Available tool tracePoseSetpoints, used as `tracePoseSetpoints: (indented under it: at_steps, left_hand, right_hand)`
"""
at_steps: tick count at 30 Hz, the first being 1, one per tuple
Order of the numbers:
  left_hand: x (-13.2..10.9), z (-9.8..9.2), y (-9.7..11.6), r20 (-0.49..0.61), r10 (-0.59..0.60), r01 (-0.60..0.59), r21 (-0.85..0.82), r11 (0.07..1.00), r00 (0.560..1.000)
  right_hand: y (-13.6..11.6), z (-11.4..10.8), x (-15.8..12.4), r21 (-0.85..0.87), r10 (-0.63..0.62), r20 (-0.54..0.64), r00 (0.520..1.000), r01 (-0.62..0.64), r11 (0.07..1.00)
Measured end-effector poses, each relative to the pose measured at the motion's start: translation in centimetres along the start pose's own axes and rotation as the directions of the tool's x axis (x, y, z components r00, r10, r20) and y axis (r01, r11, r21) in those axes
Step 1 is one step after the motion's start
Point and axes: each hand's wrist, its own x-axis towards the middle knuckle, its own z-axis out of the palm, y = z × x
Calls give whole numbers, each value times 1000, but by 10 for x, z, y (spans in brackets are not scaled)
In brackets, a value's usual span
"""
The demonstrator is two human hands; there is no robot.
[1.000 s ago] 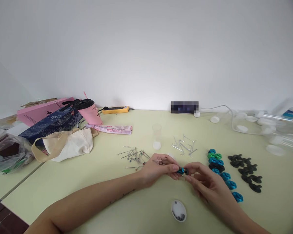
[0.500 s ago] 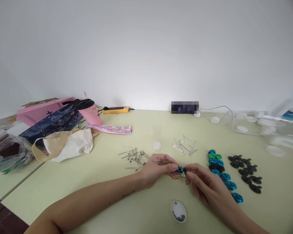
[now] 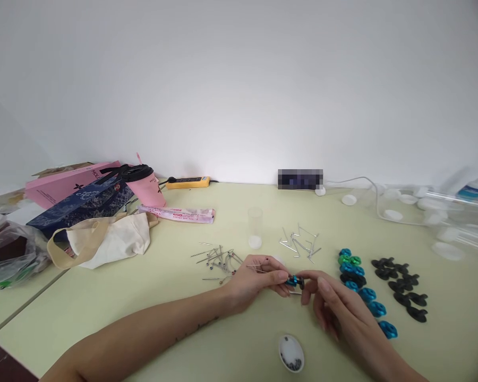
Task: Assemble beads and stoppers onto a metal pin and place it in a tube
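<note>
Between thumb and fingers my left hand (image 3: 258, 281) pinches a small blue and black part (image 3: 293, 280), with a thin metal rod (image 3: 257, 266) also at its fingers. My right hand (image 3: 334, 302) is just right of that part, its index fingertip at the black end and its thumb lifted away, fingers apart. Below the hands lies a small white dish (image 3: 291, 353) with tiny dark pieces. Right of my right hand, blue pieces (image 3: 367, 294) form a slanting row with green and black ones, beside several black wing-shaped pieces (image 3: 402, 285).
Metal pins with small ends (image 3: 219, 258) lie left of my left hand, and bent silver rods (image 3: 300, 241) lie beyond the hands. A clear tube (image 3: 255, 228) stands near the middle. A pink cup (image 3: 149, 188), cloth bag (image 3: 115, 239) and yellow power strip (image 3: 188, 182) are at left.
My right thumb has come off the black end of the held part, and the right fingers have spread slightly. My left hand keeps its pinch. The view has shifted slightly.
</note>
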Motion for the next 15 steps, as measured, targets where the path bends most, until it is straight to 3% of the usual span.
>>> tracePoseSetpoints:
  at_steps: [15]
  left_hand:
    - [-2,0,2,1,-11,11,15,1000,1000]
  right_hand:
    - [7,0,-1,33,-15,-28,999,16,999]
